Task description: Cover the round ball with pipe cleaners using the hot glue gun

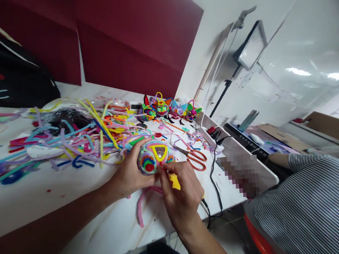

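My left hand is wrapped around a clear ball decorated with colored pipe cleaners, with a yellow triangle and round swirls on its face. At the ball's lower front, my right hand pinches its thumb and forefinger together; what lies between them is too small to make out. A yellow object shows beside the right hand's fingers, partly hidden. Orange-handled scissors lie open on the table just beyond that hand. Below the ball, a pink pipe cleaner hangs or lies curved over the white tabletop.
Loose pipe cleaners are heaped on the left. Several finished pipe-cleaner animal heads stand at the back. A black cable runs down the table's right side near a power strip. Another person in a striped shirt sits at right.
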### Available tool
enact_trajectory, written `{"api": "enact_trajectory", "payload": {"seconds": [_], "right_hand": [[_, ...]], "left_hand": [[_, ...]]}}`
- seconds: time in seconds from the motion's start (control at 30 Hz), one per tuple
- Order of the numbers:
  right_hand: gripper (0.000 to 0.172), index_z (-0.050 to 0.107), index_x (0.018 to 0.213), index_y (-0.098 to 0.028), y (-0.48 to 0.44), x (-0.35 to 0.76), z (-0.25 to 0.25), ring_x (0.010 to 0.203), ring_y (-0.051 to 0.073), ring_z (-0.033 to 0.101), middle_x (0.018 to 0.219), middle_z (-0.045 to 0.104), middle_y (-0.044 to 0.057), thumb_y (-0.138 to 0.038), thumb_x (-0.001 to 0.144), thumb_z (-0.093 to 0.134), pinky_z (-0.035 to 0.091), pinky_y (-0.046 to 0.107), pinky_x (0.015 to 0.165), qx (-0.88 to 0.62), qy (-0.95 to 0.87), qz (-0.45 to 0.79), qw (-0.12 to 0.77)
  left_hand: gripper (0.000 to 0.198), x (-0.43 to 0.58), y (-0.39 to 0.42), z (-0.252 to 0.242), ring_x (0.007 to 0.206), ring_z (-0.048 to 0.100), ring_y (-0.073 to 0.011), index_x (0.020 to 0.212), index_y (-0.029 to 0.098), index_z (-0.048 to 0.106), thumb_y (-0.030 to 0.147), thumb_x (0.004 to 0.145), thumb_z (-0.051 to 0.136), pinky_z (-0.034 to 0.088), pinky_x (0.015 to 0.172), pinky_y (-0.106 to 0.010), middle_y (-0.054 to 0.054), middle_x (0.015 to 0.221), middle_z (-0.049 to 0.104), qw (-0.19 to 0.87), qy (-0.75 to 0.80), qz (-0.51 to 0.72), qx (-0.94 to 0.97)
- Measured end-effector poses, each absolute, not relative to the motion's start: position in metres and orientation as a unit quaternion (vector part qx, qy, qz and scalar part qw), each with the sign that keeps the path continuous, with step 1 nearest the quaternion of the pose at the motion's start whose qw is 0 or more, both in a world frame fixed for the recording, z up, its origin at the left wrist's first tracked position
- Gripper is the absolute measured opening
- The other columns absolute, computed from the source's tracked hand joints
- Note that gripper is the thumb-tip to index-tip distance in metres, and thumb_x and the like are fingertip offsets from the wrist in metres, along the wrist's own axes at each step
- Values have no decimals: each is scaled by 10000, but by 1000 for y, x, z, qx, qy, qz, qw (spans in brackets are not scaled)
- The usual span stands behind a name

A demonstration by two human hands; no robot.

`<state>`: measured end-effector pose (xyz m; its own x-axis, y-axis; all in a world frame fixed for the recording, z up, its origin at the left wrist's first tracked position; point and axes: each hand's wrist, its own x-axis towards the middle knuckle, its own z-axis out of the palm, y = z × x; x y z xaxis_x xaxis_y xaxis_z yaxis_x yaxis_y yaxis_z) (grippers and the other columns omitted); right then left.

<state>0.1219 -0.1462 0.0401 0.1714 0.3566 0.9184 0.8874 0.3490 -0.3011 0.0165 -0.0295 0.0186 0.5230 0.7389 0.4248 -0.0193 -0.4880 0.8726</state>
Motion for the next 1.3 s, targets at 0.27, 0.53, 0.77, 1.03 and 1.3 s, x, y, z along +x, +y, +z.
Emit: {"api": "enact_trajectory", "payload": {"seconds": [0.27,0.53,0.77,1.03,1.3], "right_hand": [[164,626,957,-224,-146,122,45,694,168,612,773,688,27,-64,924,636,499,302,640,-524,-598,-235,559],[142,657,943,-184,-147,124,48,742,155,636,810,703,20,-59,884,694,504,274,674,-538,-600,-211,553],[91,671,915,-143,-149,128,50,781,164,607,824,684,45,-77,876,719,473,283,705,-557,-603,-161,548],[112,669,919,-141,-151,129,50,794,158,602,829,674,39,-68,866,735,467,281,714,-556,-602,-158,551],[87,688,986,-141,-162,125,45,761,183,544,820,616,66,-88,927,653,444,317,659,-548,-616,-277,494]], "left_hand": [[986,18,-29,17,1227,638,-368,1443,190,411,382,583,855,555,1004,-439,-172,1413,592,449,229,431,748],[944,17,-31,22,1231,632,-359,1439,171,407,347,602,805,544,1012,-440,-169,1400,596,457,239,419,747],[945,16,-32,24,1216,623,-373,1431,132,400,332,577,753,531,1008,-476,-200,1399,578,455,256,411,747],[942,17,-30,22,1257,590,-382,1438,145,391,314,583,747,517,1026,-493,-198,1444,539,451,258,403,753],[996,18,-30,22,1264,606,-371,1442,166,374,317,572,834,540,1017,-449,-191,1433,562,481,227,405,743]]}}
